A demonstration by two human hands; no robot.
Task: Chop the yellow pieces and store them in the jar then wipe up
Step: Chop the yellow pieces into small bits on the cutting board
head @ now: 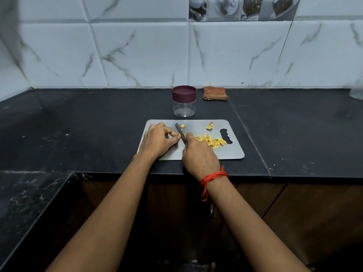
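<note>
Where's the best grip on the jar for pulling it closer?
Probably the jar by its clear body, below the maroon lid, coming from its left: it stands upright and round with bare counter there, while the folded cloth lies close on its right.

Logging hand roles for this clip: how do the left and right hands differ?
The left hand pinches a yellow piece; the right hand grips the knife. The right hand wears a red thread at the wrist; the left hand wears none. Both are over the board.
</note>
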